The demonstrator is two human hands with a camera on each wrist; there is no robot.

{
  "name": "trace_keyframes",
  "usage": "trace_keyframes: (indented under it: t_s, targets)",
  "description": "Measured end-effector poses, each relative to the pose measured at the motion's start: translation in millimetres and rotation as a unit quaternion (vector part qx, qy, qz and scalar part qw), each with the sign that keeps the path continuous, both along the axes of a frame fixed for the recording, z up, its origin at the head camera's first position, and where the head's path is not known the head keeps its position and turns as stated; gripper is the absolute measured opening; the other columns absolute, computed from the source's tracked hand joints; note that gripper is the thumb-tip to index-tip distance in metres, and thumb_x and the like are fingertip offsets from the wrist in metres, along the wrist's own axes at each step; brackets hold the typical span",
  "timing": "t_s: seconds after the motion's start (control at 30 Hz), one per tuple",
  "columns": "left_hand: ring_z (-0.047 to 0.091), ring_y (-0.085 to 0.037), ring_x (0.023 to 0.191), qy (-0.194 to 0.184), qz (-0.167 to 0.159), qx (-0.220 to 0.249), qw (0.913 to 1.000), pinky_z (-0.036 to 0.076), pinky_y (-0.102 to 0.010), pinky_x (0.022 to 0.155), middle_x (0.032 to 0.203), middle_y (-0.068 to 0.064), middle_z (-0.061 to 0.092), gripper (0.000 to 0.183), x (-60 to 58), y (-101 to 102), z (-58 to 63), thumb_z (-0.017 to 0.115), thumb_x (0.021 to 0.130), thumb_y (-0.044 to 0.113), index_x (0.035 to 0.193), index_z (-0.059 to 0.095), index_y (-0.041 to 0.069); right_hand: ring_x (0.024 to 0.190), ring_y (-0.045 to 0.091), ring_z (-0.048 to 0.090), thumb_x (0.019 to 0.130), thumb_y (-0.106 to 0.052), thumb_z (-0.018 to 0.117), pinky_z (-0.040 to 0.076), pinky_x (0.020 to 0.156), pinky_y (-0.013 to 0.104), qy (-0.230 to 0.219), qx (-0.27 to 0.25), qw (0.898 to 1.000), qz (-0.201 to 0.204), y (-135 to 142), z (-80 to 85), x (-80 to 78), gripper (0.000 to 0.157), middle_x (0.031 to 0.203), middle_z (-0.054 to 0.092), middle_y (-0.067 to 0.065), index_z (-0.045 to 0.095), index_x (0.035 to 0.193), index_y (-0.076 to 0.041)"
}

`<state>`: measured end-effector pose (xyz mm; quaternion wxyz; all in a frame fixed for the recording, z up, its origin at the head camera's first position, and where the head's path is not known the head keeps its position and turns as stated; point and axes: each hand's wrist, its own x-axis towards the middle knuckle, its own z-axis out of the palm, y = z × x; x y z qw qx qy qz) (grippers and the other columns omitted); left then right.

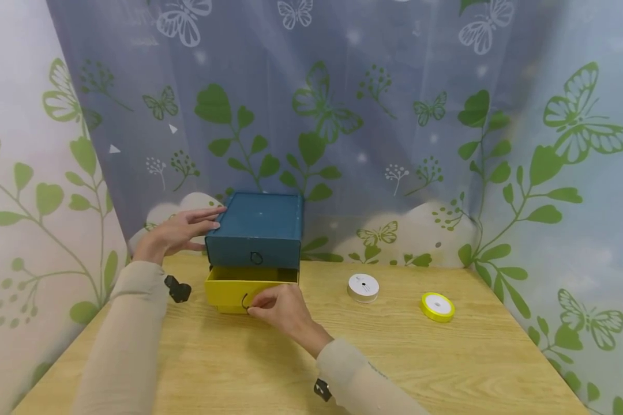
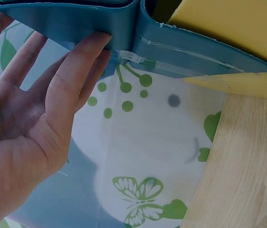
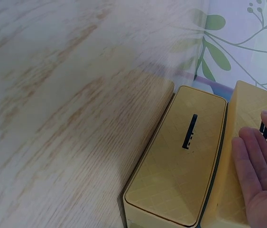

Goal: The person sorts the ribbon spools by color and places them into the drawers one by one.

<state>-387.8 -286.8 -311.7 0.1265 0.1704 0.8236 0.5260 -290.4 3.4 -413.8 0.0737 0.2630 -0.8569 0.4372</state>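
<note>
A drawer box with a blue top [image 1: 262,216] stands at the back left of the table. Its upper blue drawer [image 1: 275,252] is closed, while the yellow drawer [image 1: 223,291] below sticks out at the front. My right hand [image 1: 285,311] pinches that drawer's black handle between thumb and fingertips; in the right wrist view the hand [image 3: 261,166] partly covers the handle [image 3: 263,129]. Another yellow drawer front [image 3: 180,156] with its own black handle sits flush beside it there. My left hand [image 1: 179,233] touches the box's left side with spread fingers [image 2: 69,85].
To the right on the wooden table [image 1: 394,357] lie a white ribbon spool [image 1: 363,287] and a yellow ribbon spool [image 1: 438,306]. A patterned curtain [image 1: 384,144] hangs close behind the box and along both sides.
</note>
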Motion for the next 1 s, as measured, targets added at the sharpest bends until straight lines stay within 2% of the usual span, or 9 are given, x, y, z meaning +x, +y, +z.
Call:
trace_keyframes:
  t_s: [0.33,0.8,1.0]
  targets:
    - [0.011,-0.044,0.16,0.001,0.014,-0.002,0.9999,0.032,-0.07,0.118,0.176,-0.011,0.007,0.072,0.1,1.6,-0.9,0.06,0.105,0.04,0.166,0.025,0.026,0.065,-0.003,0.067,0.087,-0.017,0.085,0.055,0.062,0.012,0.011,-0.004,1.0,0.012,2.3,-2.1,1.9,0.007,0.086,0.081,0.004,0.085,0.087,-0.011]
    - [0.013,-0.043,0.16,-0.005,0.016,0.001,0.9999,0.032,-0.07,0.119,0.176,-0.011,0.007,0.071,1.2,4.2,0.5,0.059,0.105,0.038,0.166,0.025,0.026,0.066,-0.004,0.067,0.088,-0.015,0.083,0.055,0.063,0.011,0.013,-0.005,0.999,0.034,6.2,-4.4,11.0,0.006,0.085,0.081,0.004,0.084,0.089,-0.009]
    - [0.011,-0.044,0.16,0.001,0.003,0.003,1.0,0.033,-0.07,0.118,0.176,-0.011,0.006,0.071,1.1,1.2,0.6,0.058,0.106,0.038,0.166,0.024,0.024,0.065,-0.004,0.067,0.088,-0.014,0.083,0.055,0.062,0.011,0.013,-0.008,0.999,0.045,6.0,-5.0,15.9,0.005,0.084,0.081,0.005,0.084,0.088,-0.009]
